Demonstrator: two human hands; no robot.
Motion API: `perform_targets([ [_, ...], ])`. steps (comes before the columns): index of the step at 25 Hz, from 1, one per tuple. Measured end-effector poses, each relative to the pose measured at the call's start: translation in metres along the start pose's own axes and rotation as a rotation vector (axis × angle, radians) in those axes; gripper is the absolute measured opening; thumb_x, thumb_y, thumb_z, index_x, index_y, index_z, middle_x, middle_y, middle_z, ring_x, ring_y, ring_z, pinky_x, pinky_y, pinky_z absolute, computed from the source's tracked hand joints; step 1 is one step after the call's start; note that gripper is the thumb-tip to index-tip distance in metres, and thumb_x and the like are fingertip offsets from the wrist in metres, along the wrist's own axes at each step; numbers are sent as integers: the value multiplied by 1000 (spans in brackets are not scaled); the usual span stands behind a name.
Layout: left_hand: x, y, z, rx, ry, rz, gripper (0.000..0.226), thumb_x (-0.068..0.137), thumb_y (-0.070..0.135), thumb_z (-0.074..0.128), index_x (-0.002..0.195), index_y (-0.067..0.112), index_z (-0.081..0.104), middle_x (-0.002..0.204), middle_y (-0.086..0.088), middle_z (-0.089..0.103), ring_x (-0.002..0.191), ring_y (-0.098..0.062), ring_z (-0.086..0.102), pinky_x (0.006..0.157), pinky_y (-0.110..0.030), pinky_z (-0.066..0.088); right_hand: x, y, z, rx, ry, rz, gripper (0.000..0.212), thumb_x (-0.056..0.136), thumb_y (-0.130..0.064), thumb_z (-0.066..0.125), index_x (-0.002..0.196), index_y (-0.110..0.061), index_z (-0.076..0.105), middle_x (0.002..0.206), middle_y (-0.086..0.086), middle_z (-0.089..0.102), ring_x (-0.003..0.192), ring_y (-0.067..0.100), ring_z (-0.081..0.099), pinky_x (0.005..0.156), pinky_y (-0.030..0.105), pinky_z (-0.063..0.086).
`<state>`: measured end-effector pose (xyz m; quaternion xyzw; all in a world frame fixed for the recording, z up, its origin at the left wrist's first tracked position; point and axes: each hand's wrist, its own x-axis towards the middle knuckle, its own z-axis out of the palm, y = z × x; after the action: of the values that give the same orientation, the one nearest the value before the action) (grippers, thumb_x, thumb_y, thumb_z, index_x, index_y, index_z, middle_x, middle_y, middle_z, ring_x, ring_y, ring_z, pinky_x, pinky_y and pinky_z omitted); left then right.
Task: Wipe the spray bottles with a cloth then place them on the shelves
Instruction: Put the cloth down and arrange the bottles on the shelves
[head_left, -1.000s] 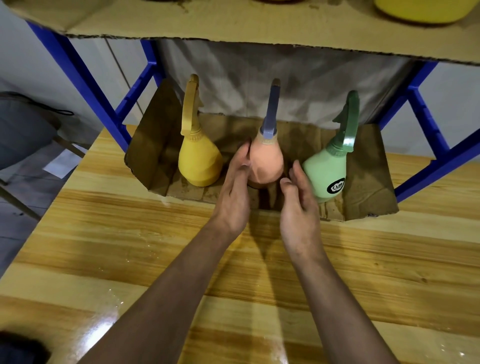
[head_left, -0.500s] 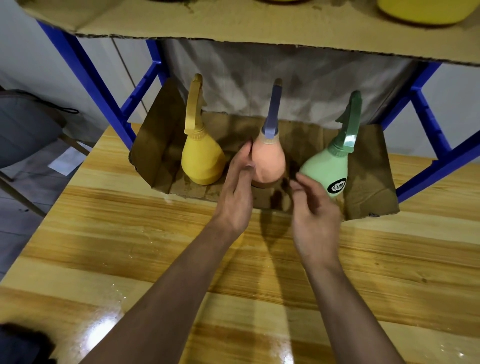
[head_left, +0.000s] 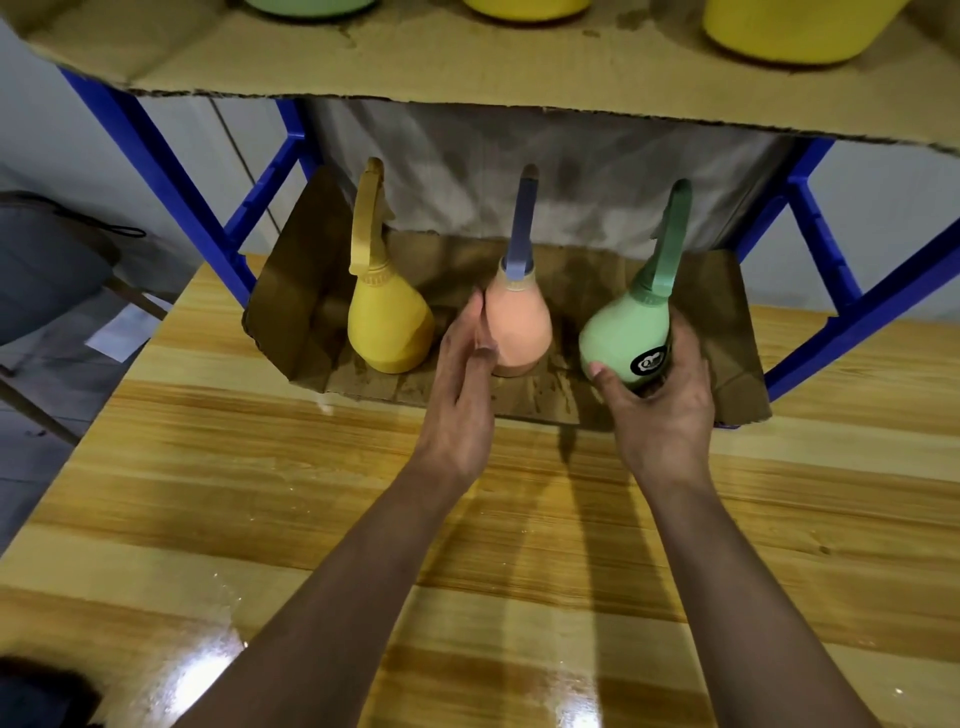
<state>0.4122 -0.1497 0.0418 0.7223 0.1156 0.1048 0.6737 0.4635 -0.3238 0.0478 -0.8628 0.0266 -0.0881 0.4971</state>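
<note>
On the cardboard-lined shelf, the right hand grips the tilted green plastic spray bottle low; the left hand, fingers straight, touches the peach plastic spray bottle.

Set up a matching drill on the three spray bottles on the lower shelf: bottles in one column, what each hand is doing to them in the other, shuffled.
Column one:
1. yellow bottle
2. orange bottle
3. green bottle

Column two:
A. gripped by the right hand
B. no hand on it
C. left hand flat against its side

Pairs: 1-B, 2-C, 3-A
</note>
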Motion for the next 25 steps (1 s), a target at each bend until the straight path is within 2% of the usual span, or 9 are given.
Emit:
perform_targets([
  [4, 1, 1, -2, 18, -11, 9, 58, 103, 44, 31, 160, 39, 25, 160, 19, 28, 139, 16, 30, 103, 2, 30, 4, 0, 2, 18, -16, 32, 93, 79, -24, 86, 156, -27, 33, 148, 2, 46, 138, 15, 43, 115, 43, 43],
  [6, -2, 2, -3, 20, -15, 29, 58, 103, 42, 32, 161, 37, 25, 161, 18, 26, 142, 14, 28, 112, -8, 28, -6, -2, 2, 45, 43, 60, 91, 81, -28, 84, 155, -22, 33, 149, 3, 45, 139, 13, 43, 115, 36, 42],
  [8, -8, 3, -6, 32, -15, 45, 54, 107, 36, 35, 161, 34, 27, 164, 14, 26, 148, 7, 26, 118, -17, 29, -25, -7, 2, 101, 137, 45, 73, 85, -29, 80, 146, -21, 42, 140, -1, 48, 131, 8, 48, 110, 29, 47],
  [11, -27, 1, -18, 41, 81, 48, 50, 106, 27, 45, 156, 30, 42, 155, 11, 45, 139, 7, 42, 109, -12, 40, -62, -19, 10, 154, 153, -83, 44, 93, -21, 68, 133, -22, 49, 130, -4, 50, 123, 10, 53, 100, 35, 53],
  [14, -44, -1, -39, 125, 334, 131, 38, 100, 21, 48, 136, 24, 58, 128, 13, 63, 122, -7, 59, 103, -33, 52, -85, -37, 31, 219, 12, -207, 42, 95, -14, 59, 136, -21, 53, 129, -5, 57, 122, 10, 56, 101, 35, 51],
  [16, -43, -1, -56, 158, 448, 160, 37, 100, 18, 46, 135, 22, 56, 129, 3, 58, 119, -12, 58, 101, -41, 53, -93, -53, 52, 256, -162, -215, 49, 97, -16, 57, 144, -26, 50, 139, -5, 56, 131, 5, 52, 108, 30, 47],
  [20, -24, 7, -77, 205, 366, 164, 46, 105, 25, 39, 148, 40, 38, 147, 2, 41, 134, -10, 46, 113, -37, 44, -89, -80, 93, 145, -459, -187, 68, 103, -29, 53, 159, -40, 16, 166, -13, 18, 148, -11, 12, 113, 11, 22],
  [22, -18, 8, -80, 225, 288, 160, 42, 105, 30, 34, 142, 49, 33, 150, 14, 38, 142, -10, 38, 121, -39, 36, -82, -86, 107, 133, -510, -107, 71, 104, -30, 51, 160, -39, 8, 168, -11, 14, 151, -1, 12, 116, 17, 20],
  [25, -11, 3, -85, 216, 267, 55, 48, 105, 40, 33, 152, 38, 37, 156, 18, 39, 147, -9, 38, 122, -34, 36, -74, -89, 118, 183, -541, -61, 68, 105, -24, 48, 162, -30, 11, 167, -4, 23, 152, 10, 23, 125, 36, 26],
])
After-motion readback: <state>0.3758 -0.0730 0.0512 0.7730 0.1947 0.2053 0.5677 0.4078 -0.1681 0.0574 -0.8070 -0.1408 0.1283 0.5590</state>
